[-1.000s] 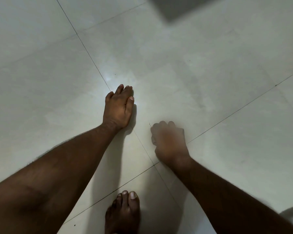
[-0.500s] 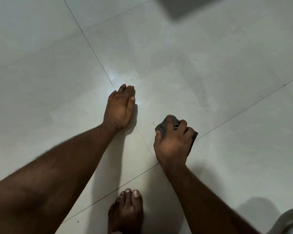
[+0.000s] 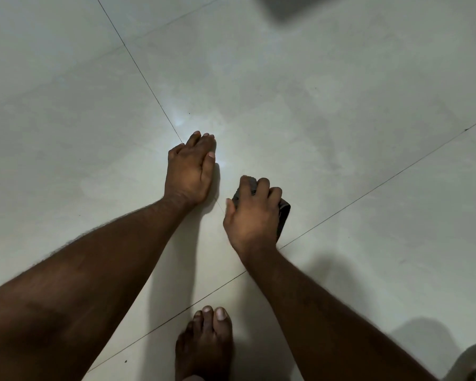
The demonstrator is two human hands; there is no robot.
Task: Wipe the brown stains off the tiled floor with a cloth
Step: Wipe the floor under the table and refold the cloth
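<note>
Your right hand (image 3: pixel 252 215) is clenched over a dark grey cloth (image 3: pixel 283 217), pressing it onto the pale tiled floor (image 3: pixel 341 133) just right of where two grout lines (image 3: pixel 368 192) cross. A second ago that hand was a blur of motion, and the cloth could not be made out under it; half a second ago it had sharpened with the cloth showing past the fingertips; now it sits crisp, in almost the same spot, only a touch nearer the crossing. You have gone from a fast scrub to a slow pass or a pause. Only two parts of the cloth show, a bit by the fingertips and a strip along the hand's right edge; the rest is hidden beneath your palm.

Your left hand (image 3: pixel 191 171) lies flat and released on the floor, holding nothing, fingers together, planted across the long grout line as a prop. It has not shifted over the three views. Your bare foot (image 3: pixel 205 345) stays at the lower edge.

I can pick out no clear brown stain around the cloth, only tiny dark specks near the grout and faint cloudy marks on the tile beyond your hands. So this patch looks close to done, though whatever lies under the cloth cannot be judged until you lift it
</note>
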